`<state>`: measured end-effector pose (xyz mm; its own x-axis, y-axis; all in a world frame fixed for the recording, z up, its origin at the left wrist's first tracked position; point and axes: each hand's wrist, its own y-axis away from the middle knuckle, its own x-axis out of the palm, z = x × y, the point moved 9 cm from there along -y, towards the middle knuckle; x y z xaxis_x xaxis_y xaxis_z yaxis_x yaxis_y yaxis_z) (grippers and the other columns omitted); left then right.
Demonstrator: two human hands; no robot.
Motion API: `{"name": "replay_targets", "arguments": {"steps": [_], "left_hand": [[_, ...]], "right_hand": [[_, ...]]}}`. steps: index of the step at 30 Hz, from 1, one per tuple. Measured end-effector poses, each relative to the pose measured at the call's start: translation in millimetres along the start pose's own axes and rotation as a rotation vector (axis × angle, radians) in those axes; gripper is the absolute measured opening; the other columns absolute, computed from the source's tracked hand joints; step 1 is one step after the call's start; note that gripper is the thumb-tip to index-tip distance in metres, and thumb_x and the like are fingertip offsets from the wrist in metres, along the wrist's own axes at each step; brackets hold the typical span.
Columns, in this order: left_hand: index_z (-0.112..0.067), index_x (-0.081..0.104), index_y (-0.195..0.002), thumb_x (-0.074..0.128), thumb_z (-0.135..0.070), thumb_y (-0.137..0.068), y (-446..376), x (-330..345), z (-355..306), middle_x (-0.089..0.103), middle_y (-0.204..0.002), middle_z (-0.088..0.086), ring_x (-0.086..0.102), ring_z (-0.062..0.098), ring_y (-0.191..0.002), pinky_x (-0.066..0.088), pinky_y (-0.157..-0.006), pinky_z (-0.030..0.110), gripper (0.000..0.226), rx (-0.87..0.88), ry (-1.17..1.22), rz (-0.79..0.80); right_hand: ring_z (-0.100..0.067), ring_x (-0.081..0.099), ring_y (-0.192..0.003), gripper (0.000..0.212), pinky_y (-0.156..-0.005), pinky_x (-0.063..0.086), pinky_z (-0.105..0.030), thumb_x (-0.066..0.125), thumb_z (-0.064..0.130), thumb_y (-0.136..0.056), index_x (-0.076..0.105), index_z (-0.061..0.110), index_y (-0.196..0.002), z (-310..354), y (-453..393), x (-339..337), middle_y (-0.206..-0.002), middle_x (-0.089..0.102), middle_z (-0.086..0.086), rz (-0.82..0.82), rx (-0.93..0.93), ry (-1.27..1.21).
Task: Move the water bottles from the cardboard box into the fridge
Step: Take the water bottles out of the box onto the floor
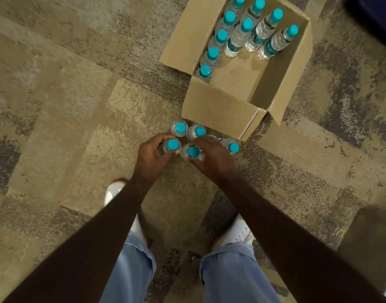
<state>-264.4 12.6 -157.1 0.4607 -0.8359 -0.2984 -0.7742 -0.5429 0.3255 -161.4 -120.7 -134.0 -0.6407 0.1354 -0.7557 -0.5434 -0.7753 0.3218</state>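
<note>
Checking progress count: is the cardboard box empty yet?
No: the cardboard box still holds nine upright water bottles, while five more stand on the carpet beside it.

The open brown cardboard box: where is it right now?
In the head view, the open brown cardboard box sits on the carpet at upper right, just beyond the teal-capped clear bottles standing on the floor by both hands.

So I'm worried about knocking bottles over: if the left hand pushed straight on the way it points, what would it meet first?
Probably the standing bottle just beyond the one it grips; the left hand points at it, though depth is unclear.
</note>
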Motion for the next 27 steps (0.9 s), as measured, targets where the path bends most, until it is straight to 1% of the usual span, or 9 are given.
{"name": "replay_targets", "arguments": {"steps": [2,5,8,12,14,16,21,24,27], "left_hand": [[-0.008,0.071,-0.111,0.08,-0.008,-0.082,-0.8,3.9,6.0,0.072,-0.114,-0.003,0.066,0.008,-0.109,0.054,-0.095,0.025,0.031,-0.015,0.005,0.004],[-0.008,0.07,-0.111,0.082,-0.008,-0.08,-3.3,5.9,11.6,0.072,-0.114,-0.003,0.066,0.008,-0.11,0.053,-0.095,0.023,0.032,-0.021,0.008,-0.014],[-0.009,0.069,-0.109,0.083,-0.007,-0.079,-5.3,7.1,14.9,0.071,-0.114,-0.002,0.065,0.009,-0.111,0.052,-0.094,0.021,0.033,-0.012,-0.003,-0.02],[-0.007,0.068,-0.106,0.082,-0.006,-0.078,-4.1,11.4,19.0,0.071,-0.11,0.0,0.066,0.008,-0.104,0.053,-0.089,0.02,0.032,0.007,-0.052,-0.006],[-0.009,0.068,-0.106,0.081,-0.007,-0.078,-2.6,13.5,19.5,0.07,-0.109,-0.002,0.065,0.005,-0.101,0.053,-0.087,0.019,0.031,0.012,-0.083,-0.005],[-0.01,0.068,-0.107,0.082,-0.008,-0.079,-2.7,14.5,19.9,0.07,-0.109,-0.003,0.065,0.004,-0.102,0.054,-0.087,0.02,0.031,0.016,-0.09,-0.012],[-0.015,0.067,-0.109,0.082,-0.011,-0.081,0.0,15.3,19.6,0.07,-0.112,-0.004,0.066,0.009,-0.106,0.055,-0.089,0.026,0.032,0.011,-0.079,-0.03],[-0.015,0.065,-0.115,0.081,-0.013,-0.082,4.1,18.0,18.0,0.069,-0.115,-0.004,0.064,0.009,-0.109,0.056,-0.092,0.031,0.037,0.019,-0.099,-0.015],[-0.013,0.062,-0.123,0.078,-0.021,-0.086,5.7,18.7,15.3,0.067,-0.119,-0.003,0.064,0.009,-0.111,0.056,-0.093,0.033,0.041,0.003,-0.092,-0.001]], "right_hand": [[-0.019,0.06,-0.111,0.038,-0.086,0.047,-0.03,0.076,0.031,-0.085,0.065,0.016,-0.118,-2.0,-4.8,8.4,-0.124,0.065,-0.002,0.027,-0.008,0.039],[-0.021,0.06,-0.113,0.04,-0.088,0.051,-0.034,0.075,0.029,-0.086,0.063,0.016,-0.122,-3.4,-9.8,18.7,-0.127,0.063,-0.003,0.061,-0.02,0.081],[-0.021,0.06,-0.113,0.045,-0.088,0.051,-0.034,0.075,0.027,-0.087,0.06,0.016,-0.128,-5.3,-11.4,23.4,-0.129,0.062,-0.003,0.08,-0.026,0.103],[-0.021,0.061,-0.108,0.044,-0.081,0.047,-0.028,0.074,0.023,-0.087,0.06,0.015,-0.128,-8.0,-11.1,25.5,-0.127,0.062,-0.003,0.102,-0.03,0.125],[-0.021,0.061,-0.106,0.045,-0.079,0.048,-0.028,0.075,0.02,-0.086,0.059,0.015,-0.128,-8.8,-10.8,27.9,-0.126,0.061,-0.004,0.118,-0.028,0.135],[-0.021,0.061,-0.106,0.046,-0.079,0.049,-0.029,0.075,0.019,-0.085,0.059,0.014,-0.128,-7.9,-10.1,29.8,-0.126,0.06,-0.004,0.128,-0.037,0.148],[-0.022,0.06,-0.108,0.043,-0.079,0.049,-0.03,0.075,0.018,-0.085,0.061,0.013,-0.125,-7.7,-8.9,30.0,-0.126,0.06,-0.006,0.121,-0.057,0.172],[-0.022,0.059,-0.111,0.043,-0.082,0.051,-0.032,0.074,0.021,-0.086,0.059,0.015,-0.126,-8.5,-8.0,30.4,-0.128,0.059,-0.005,0.106,-0.05,0.172],[-0.02,0.058,-0.114,0.042,-0.085,0.054,-0.035,0.073,0.028,-0.089,0.058,0.017,-0.127,-9.7,-6.5,31.1,-0.13,0.058,-0.003,0.09,-0.016,0.139]]}}
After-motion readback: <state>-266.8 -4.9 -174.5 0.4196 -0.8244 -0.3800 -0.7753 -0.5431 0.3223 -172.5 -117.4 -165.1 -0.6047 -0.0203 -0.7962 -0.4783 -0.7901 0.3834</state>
